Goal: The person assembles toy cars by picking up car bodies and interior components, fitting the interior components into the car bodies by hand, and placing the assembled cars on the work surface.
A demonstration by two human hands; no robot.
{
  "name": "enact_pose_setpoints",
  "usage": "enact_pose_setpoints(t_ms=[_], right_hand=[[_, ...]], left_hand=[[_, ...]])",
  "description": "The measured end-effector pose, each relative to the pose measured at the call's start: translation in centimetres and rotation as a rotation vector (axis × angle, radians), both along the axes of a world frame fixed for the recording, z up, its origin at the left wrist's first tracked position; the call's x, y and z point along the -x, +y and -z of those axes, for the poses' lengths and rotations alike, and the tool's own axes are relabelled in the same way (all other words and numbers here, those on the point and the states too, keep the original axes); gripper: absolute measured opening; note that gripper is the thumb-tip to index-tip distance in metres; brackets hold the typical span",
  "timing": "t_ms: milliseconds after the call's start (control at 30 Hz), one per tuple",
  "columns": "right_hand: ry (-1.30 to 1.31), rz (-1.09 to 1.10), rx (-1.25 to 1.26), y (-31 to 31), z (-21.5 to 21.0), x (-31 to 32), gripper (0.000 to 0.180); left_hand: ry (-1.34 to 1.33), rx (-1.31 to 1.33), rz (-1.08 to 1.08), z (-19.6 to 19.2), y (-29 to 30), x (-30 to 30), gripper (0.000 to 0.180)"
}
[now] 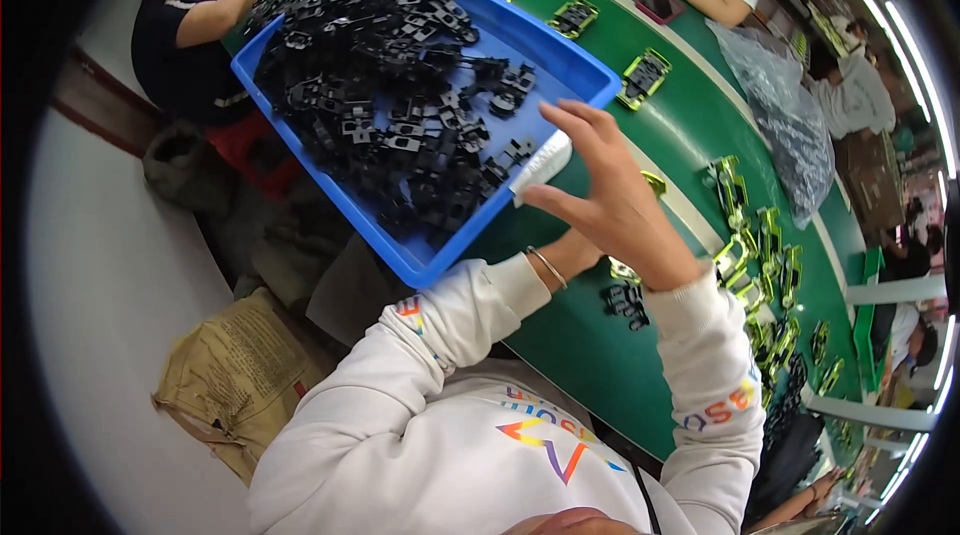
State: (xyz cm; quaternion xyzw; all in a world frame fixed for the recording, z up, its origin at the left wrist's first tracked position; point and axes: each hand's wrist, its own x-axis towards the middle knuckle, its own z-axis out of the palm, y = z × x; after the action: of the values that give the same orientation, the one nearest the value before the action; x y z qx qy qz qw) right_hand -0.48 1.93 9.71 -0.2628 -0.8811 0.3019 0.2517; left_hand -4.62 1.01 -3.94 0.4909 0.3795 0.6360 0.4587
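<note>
My right hand (pixel 625 200) is raised off the near right corner of a blue tray (pixel 470 225). Its thumb and fingers are spread apart in a curve, with nothing seen between them. A white label (pixel 545 167) on the tray's rim shows beside the thumb. My left hand (pixel 578 250) reaches across beneath the right one, a bracelet at its wrist; its fingers are hidden. Black plastic parts (pixel 360 85) fill most of the tray in a heap. Below my hands, a few black parts (pixel 626 305) lie on the green table near a yellow-green piece (pixel 622 270).
Yellow-green car-shaped bodies (pixel 760 275) pile up on the right, and others (pixel 645 78) stand along the green table (pixel 560 355). A clear plastic bag (pixel 775 115) lies at the far right. Co-workers (pixel 205 25) sit across and at left. A brown sack (pixel 235 375) stands at lower left.
</note>
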Motion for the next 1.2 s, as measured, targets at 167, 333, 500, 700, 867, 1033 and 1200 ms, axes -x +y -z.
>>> enact_pose_setpoints(t_ms=[167, 333, 500, 700, 867, 1033, 1200], right_hand=[[-0.325, -0.207, -0.21, 4.2, 4.0, 10.0, 0.118], [-0.503, -0.395, -0.227, 1.0, 5.5, 14.3, 0.114], [-0.458, -0.434, -0.137, 2.1, 4.6, 14.1, 0.09], [-0.295, -0.322, -0.024, 3.4, 5.1, 12.8, 0.062], [-0.267, -0.289, 0.213, 2.7, 5.2, 12.7, 0.075], [-0.285, -0.172, 0.229, 2.7, 5.8, 14.1, 0.083], [-0.292, -0.25, 0.208, 1.5, 6.8, 16.5, 0.076]], left_hand=[[-0.081, -0.016, -0.063, 0.4, -1.7, -0.7, 0.028], [-0.155, 0.016, -0.132, 0.9, -3.3, -0.1, 0.029], [-0.207, 0.063, -0.145, 1.1, -6.6, 2.7, 0.029], [-0.259, 0.081, -0.128, 0.4, -3.9, 0.7, 0.03], [-0.272, 0.091, -0.158, 0.6, -4.5, 1.8, 0.03], [-0.292, 0.098, -0.185, 0.7, -7.1, 3.8, 0.03], [-0.326, 0.112, -0.202, -0.1, -4.0, 0.3, 0.031]])
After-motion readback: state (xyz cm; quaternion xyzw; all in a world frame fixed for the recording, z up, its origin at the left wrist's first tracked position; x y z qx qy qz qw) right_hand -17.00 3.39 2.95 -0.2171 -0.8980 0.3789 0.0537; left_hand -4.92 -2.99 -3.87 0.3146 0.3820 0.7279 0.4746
